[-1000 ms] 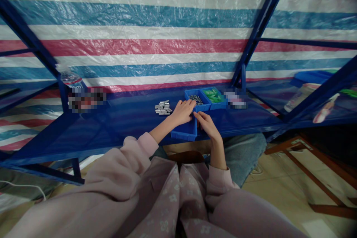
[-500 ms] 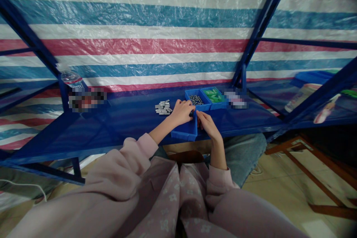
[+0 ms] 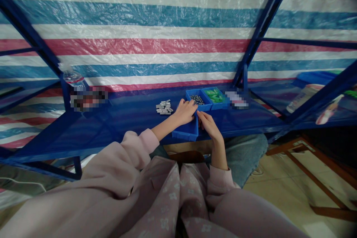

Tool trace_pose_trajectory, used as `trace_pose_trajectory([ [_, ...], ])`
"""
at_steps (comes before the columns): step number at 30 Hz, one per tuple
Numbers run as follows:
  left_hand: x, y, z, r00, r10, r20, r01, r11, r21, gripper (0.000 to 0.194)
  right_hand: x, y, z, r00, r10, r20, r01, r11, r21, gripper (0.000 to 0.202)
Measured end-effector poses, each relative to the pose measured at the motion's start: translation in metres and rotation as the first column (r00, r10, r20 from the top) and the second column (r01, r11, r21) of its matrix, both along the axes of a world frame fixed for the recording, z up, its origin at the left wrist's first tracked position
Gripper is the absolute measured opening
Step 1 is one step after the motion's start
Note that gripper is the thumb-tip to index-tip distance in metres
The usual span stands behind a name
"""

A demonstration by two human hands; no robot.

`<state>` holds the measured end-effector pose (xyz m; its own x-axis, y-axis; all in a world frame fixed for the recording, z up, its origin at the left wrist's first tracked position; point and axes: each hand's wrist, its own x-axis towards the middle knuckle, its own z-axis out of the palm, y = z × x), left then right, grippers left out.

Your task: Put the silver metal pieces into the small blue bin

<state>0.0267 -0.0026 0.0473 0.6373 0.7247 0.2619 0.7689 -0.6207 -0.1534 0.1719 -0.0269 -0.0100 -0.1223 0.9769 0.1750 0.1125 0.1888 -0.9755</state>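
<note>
My left hand [image 3: 186, 112] is over the far end of a blue bin [image 3: 185, 134], its fingers bent downward and close together. What its fingertips hold is hidden behind the hand. Just right of that bin's edge, my right hand [image 3: 208, 123] has its thumb and forefinger pinched near the left fingertips; any small piece there cannot be made out. Beyond the hands stands a second blue bin of small dark metal parts [image 3: 196, 99], beside another bin of green pieces [image 3: 213, 95]. Left of my left hand lies a pile of short silver metal cylinders [image 3: 164, 108].
The blue tabletop [image 3: 131, 113] carries a clear plastic bottle [image 3: 74, 78] and blurred-out items at the left. Blue metal posts [image 3: 248, 50] frame the bench before a striped plastic sheet [image 3: 156, 15]. A wooden stool frame [image 3: 320, 171] stands on the floor at right.
My left hand has turned slightly, and the dark bit seen at its fingertips earlier is now hidden. My right hand stays nearly in place. The whole view has shifted a little.
</note>
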Motion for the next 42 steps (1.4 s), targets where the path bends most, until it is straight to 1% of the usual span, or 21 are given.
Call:
trace_pose_trajectory([
  [3, 0.002, 0.000, -0.001, 1.000, 0.008, 0.005, -0.008, 1.000, 0.013, 0.030, 0.000, 0.000, 0.000, 1.000, -0.006, -0.008, 0.006, 1.000, -0.004, 0.045],
  [6, 0.005, 0.000, -0.002, 0.999, 0.044, 0.023, -0.044, 0.999, 0.013, 0.036, -0.001, -0.001, 0.000, 1.000, -0.008, -0.010, 0.008, 1.000, -0.008, 0.045],
  [9, 0.007, -0.001, -0.002, 0.998, 0.056, 0.031, -0.056, 0.998, 0.013, 0.038, 0.000, 0.000, 0.000, 1.000, -0.008, -0.009, 0.008, 1.000, -0.008, 0.044],
  [13, 0.006, 0.000, -0.003, 0.999, 0.035, 0.026, -0.036, 0.999, 0.023, 0.035, 0.000, 0.000, -0.001, 1.000, -0.011, -0.004, 0.011, 1.000, -0.010, 0.043],
  [18, 0.005, 0.001, -0.004, 0.999, 0.041, 0.014, -0.041, 0.999, 0.011, 0.033, 0.000, -0.002, 0.001, 1.000, -0.012, -0.005, 0.012, 1.000, 0.001, 0.044],
  [25, 0.004, -0.001, -0.001, 0.999, 0.029, 0.035, -0.030, 1.000, 0.008, 0.033, 0.000, -0.002, 0.001, 1.000, -0.012, -0.003, 0.012, 1.000, -0.009, 0.045],
  [30, -0.001, -0.003, 0.002, 0.998, 0.019, 0.062, -0.018, 1.000, -0.008, 0.024, 0.000, -0.002, 0.002, 1.000, -0.007, 0.003, 0.007, 1.000, 0.001, 0.045],
  [33, -0.006, -0.004, 0.003, 0.994, 0.012, 0.109, -0.009, 1.000, -0.027, 0.020, -0.001, -0.003, 0.003, 1.000, -0.004, 0.002, 0.004, 1.000, 0.003, 0.044],
  [37, -0.017, -0.006, 0.004, 0.972, 0.014, 0.233, 0.001, 0.998, -0.062, 0.018, 0.000, -0.003, 0.003, 1.000, -0.002, 0.006, 0.002, 1.000, 0.010, 0.043],
  [39, -0.023, -0.008, 0.004, 0.949, 0.038, 0.313, -0.014, 0.997, -0.078, 0.019, 0.000, -0.003, 0.002, 1.000, -0.005, 0.017, 0.004, 1.000, 0.023, 0.044],
  [42, -0.032, -0.011, 0.000, 0.910, 0.107, 0.401, -0.065, 0.991, -0.116, 0.020, 0.001, -0.002, 0.000, 1.000, -0.007, 0.025, 0.007, 0.999, 0.034, 0.044],
])
